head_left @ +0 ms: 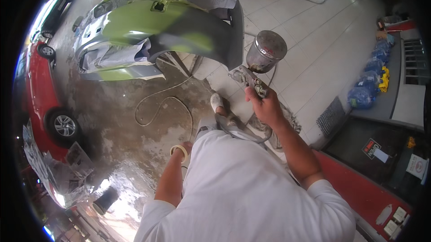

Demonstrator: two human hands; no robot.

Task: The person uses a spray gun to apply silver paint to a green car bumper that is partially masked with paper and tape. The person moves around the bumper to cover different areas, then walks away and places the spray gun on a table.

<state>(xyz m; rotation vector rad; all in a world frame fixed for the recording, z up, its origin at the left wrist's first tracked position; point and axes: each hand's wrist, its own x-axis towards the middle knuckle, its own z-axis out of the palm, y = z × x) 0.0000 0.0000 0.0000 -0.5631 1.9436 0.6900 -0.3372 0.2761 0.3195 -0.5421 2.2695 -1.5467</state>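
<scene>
So my right hand has its fingers wrapped tight around the grip of a spray gun, held up in front of me with its metal cup tilted on top, just beside the dark edge of a green car panel masked with paper. My left hand hangs low by my hip, fingers curled on a roll of masking tape. A hose loops across the wet concrete floor, and a red car sits off to my left.
</scene>
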